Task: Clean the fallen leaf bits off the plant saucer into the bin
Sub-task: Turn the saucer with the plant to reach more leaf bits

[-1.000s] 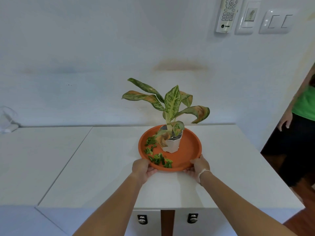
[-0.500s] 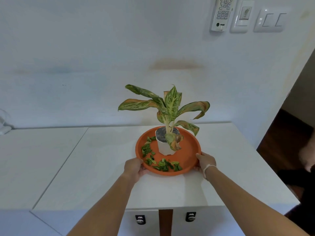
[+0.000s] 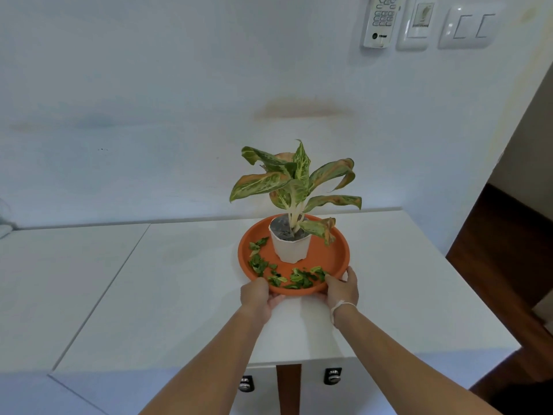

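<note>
An orange round saucer (image 3: 330, 259) sits on the white cabinet top (image 3: 179, 295). A white pot (image 3: 291, 250) with a green and orange leafy plant (image 3: 294, 182) stands in it, towards the back. Several green leaf bits (image 3: 299, 278) lie along the saucer's front and left inner side. My left hand (image 3: 257, 295) grips the near-left rim. My right hand (image 3: 341, 287) grips the near-right rim, a white band on its wrist. No bin is in view.
A white wall rises right behind the cabinet, with a remote holder (image 3: 381, 20) and switches (image 3: 468, 25) high at the right. The cabinet's right edge drops to a dark wooden floor (image 3: 508, 241). Two drawer knobs (image 3: 332, 375) sit below the front edge.
The saucer has turned, so the plant's leaves and the leaf bits have swung round to the right. Both hands have shifted along the rim. The person at the right has left the view.
</note>
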Demonstrator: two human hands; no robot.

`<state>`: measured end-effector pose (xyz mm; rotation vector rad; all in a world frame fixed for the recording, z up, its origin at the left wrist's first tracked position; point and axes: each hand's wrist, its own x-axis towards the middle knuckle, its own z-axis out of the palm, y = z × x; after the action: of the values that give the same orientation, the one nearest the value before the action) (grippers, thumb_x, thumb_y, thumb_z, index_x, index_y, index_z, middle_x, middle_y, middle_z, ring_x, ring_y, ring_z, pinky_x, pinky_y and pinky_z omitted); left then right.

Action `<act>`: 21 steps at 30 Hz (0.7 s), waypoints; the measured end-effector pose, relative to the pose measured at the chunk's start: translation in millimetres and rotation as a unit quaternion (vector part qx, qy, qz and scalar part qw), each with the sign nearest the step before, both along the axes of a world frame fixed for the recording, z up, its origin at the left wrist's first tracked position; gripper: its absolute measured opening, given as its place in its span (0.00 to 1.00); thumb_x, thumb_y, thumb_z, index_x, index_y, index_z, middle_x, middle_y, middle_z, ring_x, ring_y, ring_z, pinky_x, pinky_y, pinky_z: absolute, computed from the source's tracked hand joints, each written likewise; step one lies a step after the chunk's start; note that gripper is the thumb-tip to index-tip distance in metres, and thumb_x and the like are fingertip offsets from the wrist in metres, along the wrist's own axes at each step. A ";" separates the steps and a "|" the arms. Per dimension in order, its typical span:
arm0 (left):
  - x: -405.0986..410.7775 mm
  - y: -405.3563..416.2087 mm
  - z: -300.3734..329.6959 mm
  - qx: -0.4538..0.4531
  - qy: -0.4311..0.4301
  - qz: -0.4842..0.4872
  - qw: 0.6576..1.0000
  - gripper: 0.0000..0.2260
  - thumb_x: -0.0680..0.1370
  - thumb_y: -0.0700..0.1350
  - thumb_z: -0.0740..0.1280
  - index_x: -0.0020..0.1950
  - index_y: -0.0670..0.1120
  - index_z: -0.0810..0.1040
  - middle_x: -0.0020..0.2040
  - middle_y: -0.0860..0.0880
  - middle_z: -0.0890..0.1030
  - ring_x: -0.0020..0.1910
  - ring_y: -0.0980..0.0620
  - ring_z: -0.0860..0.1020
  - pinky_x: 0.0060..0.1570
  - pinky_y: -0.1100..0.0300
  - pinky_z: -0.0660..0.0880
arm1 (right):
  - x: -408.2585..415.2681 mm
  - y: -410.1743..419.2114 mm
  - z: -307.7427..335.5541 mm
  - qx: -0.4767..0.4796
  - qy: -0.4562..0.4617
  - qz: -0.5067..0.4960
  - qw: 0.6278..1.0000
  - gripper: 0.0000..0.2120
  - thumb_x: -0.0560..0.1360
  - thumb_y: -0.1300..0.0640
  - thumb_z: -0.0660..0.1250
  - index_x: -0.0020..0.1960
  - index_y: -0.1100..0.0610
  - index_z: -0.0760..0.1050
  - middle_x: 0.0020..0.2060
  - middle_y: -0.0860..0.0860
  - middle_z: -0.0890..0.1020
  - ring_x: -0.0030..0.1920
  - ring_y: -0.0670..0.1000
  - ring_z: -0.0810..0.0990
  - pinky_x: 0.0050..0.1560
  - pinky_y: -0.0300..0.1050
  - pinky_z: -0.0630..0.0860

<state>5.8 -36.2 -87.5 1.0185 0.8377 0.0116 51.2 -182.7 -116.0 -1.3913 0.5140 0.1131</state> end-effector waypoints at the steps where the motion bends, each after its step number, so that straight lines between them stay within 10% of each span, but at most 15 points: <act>1: 1.1 0.0 -0.6 0.000 0.000 0.000 1.000 0.18 0.77 0.31 0.55 0.67 0.38 0.71 0.50 0.41 0.78 0.44 0.45 0.78 0.49 0.50 0.77 | 0.4 -0.1 0.6 0.006 0.001 -0.002 1.000 0.30 0.76 0.63 0.63 0.75 0.51 0.60 0.66 0.56 0.75 0.60 0.60 0.77 0.60 0.57 0.77; 18: 1.9 47.6 1.1 0.051 0.016 -0.012 0.998 0.11 0.78 0.32 0.58 0.57 0.38 0.76 0.41 0.43 0.80 0.37 0.47 0.79 0.31 0.53 0.81 | 34.6 -25.6 24.4 -0.054 0.040 0.098 0.993 0.30 0.76 0.68 0.59 0.76 0.54 0.60 0.66 0.57 0.74 0.48 0.62 0.78 0.31 0.49 0.80; 21: 0.0 43.3 1.6 0.063 0.019 -0.007 0.998 0.12 0.78 0.31 0.57 0.58 0.38 0.75 0.42 0.43 0.79 0.37 0.48 0.78 0.41 0.49 0.80 | 35.3 -23.1 20.9 -0.065 0.035 0.077 0.994 0.27 0.76 0.65 0.62 0.74 0.55 0.64 0.66 0.57 0.75 0.54 0.63 0.79 0.36 0.49 0.80</act>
<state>5.7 7.0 -85.9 1.1467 0.8736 0.0330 86.6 -205.8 -95.1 -1.5587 0.4784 0.2573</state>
